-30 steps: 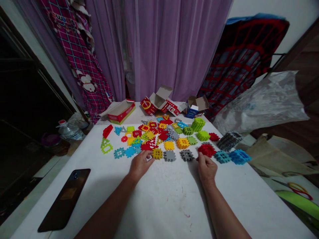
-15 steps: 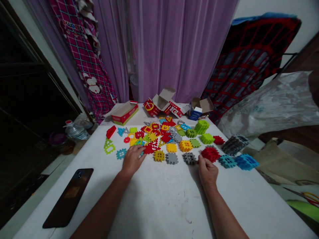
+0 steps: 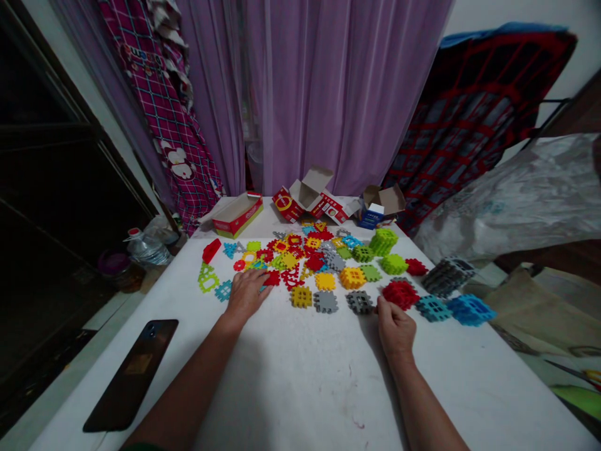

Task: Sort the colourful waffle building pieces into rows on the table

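Note:
My left hand (image 3: 246,294) is at the left front of a loose pile of plastic building pieces, its thumb and fingers closed on the edge of a flat red building piece (image 3: 272,278). Part of that piece is covered by the fingers. A light blue window piece (image 3: 224,290) lies just left of this hand. My right hand (image 3: 397,327) rests on the table as a loose fist; whatever is inside it, if anything, is hidden. Its fingertips are close to a dark grey block stack (image 3: 360,302) and a red block stack (image 3: 400,294).
More stacks stand at the right: green (image 3: 384,241), dark grey (image 3: 448,275) and blue (image 3: 471,310). Opened cardboard boxes (image 3: 238,215) line the back edge. A phone (image 3: 133,374) with a cable lies at the front left of the white table (image 3: 300,388).
My left hand has drawn the flat red piece slightly left, exposing a red lattice piece beside it. My right hand stays in a fist by the stacks. The view has shifted a little.

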Motion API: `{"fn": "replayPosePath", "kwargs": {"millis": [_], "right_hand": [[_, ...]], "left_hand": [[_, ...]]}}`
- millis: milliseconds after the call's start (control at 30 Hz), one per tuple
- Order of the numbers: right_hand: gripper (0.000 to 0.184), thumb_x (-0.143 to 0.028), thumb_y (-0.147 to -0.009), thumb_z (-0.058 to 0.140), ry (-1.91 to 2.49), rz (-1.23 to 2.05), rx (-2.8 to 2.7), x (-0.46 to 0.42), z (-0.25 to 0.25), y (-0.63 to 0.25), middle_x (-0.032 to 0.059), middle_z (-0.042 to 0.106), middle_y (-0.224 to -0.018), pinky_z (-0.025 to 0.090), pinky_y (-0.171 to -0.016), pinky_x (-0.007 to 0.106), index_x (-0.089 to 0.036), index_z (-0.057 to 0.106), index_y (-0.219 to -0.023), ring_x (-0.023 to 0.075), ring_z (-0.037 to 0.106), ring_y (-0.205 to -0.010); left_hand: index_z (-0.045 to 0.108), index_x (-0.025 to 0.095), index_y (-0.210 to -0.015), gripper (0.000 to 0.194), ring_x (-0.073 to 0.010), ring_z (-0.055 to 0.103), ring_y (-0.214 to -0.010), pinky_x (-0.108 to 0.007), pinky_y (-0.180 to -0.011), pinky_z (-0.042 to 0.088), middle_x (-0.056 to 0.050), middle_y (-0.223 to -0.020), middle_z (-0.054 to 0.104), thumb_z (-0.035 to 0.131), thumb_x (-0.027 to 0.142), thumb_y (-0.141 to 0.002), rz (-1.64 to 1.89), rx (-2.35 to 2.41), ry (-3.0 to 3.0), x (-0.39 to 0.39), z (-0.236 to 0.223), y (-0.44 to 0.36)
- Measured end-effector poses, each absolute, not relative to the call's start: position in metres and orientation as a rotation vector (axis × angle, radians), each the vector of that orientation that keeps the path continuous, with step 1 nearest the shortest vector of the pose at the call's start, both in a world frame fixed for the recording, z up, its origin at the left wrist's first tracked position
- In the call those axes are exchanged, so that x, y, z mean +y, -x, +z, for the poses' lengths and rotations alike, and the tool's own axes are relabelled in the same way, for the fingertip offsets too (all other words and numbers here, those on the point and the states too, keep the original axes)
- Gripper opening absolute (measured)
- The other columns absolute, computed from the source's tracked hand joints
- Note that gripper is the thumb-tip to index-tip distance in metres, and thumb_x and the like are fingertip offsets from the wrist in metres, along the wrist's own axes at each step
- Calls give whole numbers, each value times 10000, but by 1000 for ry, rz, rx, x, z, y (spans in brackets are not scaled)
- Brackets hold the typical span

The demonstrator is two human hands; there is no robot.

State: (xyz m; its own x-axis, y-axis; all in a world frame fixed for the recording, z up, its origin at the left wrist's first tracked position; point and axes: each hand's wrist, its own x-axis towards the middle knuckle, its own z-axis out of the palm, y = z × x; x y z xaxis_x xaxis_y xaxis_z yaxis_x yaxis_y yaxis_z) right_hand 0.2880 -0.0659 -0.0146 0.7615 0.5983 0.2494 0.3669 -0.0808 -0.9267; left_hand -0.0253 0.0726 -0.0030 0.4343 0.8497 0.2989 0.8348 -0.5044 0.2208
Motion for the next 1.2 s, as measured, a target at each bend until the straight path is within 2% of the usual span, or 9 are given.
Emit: {"fn": "replayPosePath", "kwargs": {"millis": [300,567,667,767,867,1033,1200], "right_hand": [[535,-658,-715,591,1696,218,-763,-67,-18,-290,-13,468,-463,373,-523,264,-182,566,-471,142,446,-516],[549,-668,-709,577,1702,231,-779,-66,-15,-290,-10,466,-455,363,-507,261,-189,531,-444,137,436,-504],[516,-626,-736,571,1717,212,-777,-66,-18,-290,-15,465,-463,368,-520,258,-189,539,-464,137,444,-511],[515,-631,-746,566,1729,198,-777,-66,-22,-292,-22,450,-455,369,-519,258,-187,561,-484,137,443,-503],[541,-662,-738,569,1731,201,-787,-65,-24,-294,-24,444,-443,373,-516,260,-191,551,-473,139,452,-496],[519,-630,-756,568,1708,218,-782,-64,-26,-293,-23,465,-444,374,-522,263,-192,558,-479,143,464,-500],[496,-612,-743,573,1698,244,-775,-64,-22,-291,-18,480,-454,379,-539,266,-191,560,-480,147,471,-511]], "left_hand": [[716,266,-1137,290,-303,584,-1191,-463,-998,426,-79,-1292,663,619,340,-874,598,1633,-2546,69,1,32],[749,265,-949,211,-278,600,-1129,-442,-1002,413,-71,-1180,703,617,407,-866,622,1696,-2568,65,17,19],[714,264,-1102,260,-280,557,-1213,-447,-1038,393,-80,-1299,649,601,310,-873,581,1598,-2622,80,25,-1],[593,273,-1317,465,-289,434,-1363,-481,-1111,325,-82,-1482,500,613,259,-853,456,1427,-2696,100,27,-21],[530,294,-1381,565,-297,376,-1411,-519,-1139,274,-84,-1526,444,640,251,-828,312,1335,-2718,118,23,-33],[638,298,-1251,407,-295,494,-1315,-521,-1120,286,-84,-1392,590,655,271,-845,307,1306,-2733,131,20,-34],[716,269,-1088,231,-237,597,-1135,-398,-1014,411,-73,-1177,700,575,316,-912,641,1348,-2654,121,22,-23]]}}
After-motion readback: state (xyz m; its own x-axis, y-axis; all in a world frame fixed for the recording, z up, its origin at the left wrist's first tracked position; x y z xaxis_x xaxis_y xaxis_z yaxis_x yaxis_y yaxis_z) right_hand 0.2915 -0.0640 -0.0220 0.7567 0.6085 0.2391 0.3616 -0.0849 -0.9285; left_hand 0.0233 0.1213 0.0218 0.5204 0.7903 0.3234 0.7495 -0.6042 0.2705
